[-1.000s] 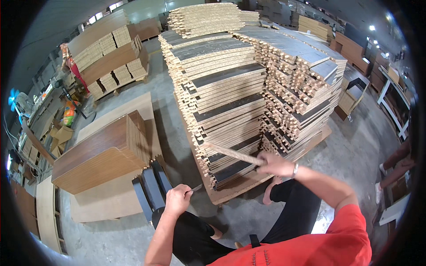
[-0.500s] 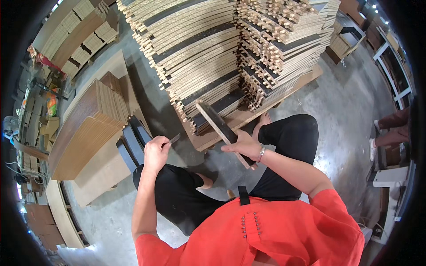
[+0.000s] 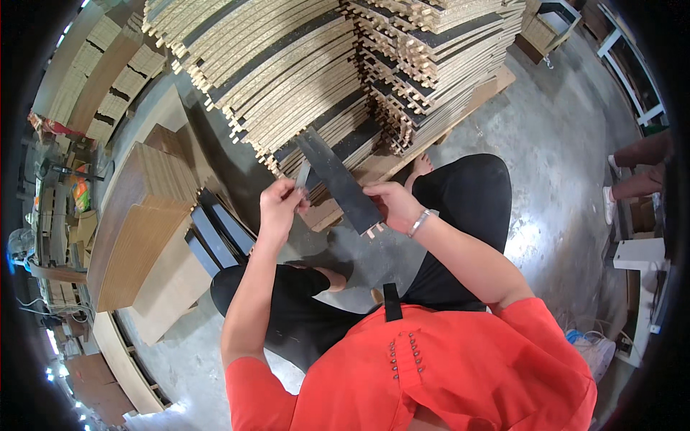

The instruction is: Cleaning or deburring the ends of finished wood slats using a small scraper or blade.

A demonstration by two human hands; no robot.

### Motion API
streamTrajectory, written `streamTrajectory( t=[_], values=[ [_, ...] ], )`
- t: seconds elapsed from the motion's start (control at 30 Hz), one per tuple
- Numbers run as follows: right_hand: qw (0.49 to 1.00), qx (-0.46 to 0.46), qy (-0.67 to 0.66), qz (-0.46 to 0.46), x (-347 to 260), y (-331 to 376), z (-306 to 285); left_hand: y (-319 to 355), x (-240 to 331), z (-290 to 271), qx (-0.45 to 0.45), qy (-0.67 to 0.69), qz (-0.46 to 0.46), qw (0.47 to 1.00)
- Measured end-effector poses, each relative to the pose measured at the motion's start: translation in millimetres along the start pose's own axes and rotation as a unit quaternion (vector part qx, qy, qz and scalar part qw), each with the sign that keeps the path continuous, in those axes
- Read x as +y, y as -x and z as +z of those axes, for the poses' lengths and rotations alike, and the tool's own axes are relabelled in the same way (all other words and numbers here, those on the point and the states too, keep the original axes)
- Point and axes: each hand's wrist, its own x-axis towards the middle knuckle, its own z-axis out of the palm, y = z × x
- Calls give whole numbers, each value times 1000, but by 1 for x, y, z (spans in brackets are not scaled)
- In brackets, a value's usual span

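My right hand grips a narrow dark-faced board near its lower end, where short wooden dowels stick out. The board is tilted, its broad dark face turned up and its far end close to the big pile. In my left hand a thin, flat metal blade is pinched, pointing up beside the board's left edge. Whether the blade touches the board I cannot tell. Beyond both hands rises a tall stack of particleboard strips with dowels along their ends.
Several dark boards lean beside my left knee, next to a stack of brown panels. The strip pile rests on a flat wooden base. At the right rim show another person's legs. More panel stacks stand at the far left.
The board has turned so its broad dark face shows, and it sits further left. My left hand has moved right and up with the blade, close to the board. The view has shifted slightly.
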Motion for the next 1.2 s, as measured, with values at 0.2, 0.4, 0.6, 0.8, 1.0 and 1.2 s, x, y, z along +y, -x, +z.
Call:
streamTrajectory(
  t=[0.2, 0.4, 0.6, 0.8, 1.0, 1.2],
  values=[
    [996, -1, -92, -20, -5, 42, 9, -79, -10, 15, 99, -297, 112, 943],
    [978, 163, -102, -83, -1, 34, 17, -127, -8, 22, 196, -451, 169, 854],
    [974, 134, -169, -67, 0, 24, 8, -125, -14, 37, 199, -533, 253, 783],
    [964, 191, -168, -76, 1, 24, 7, -25, 0, 104, 13, -414, 395, 820],
    [966, 143, -204, -63, 3, 18, -2, -109, -6, 51, 152, -536, 326, 764],
    [969, 152, -175, -84, -1, 22, -9, -2, 3, 120, -40, -439, 446, 779]
  ],
)
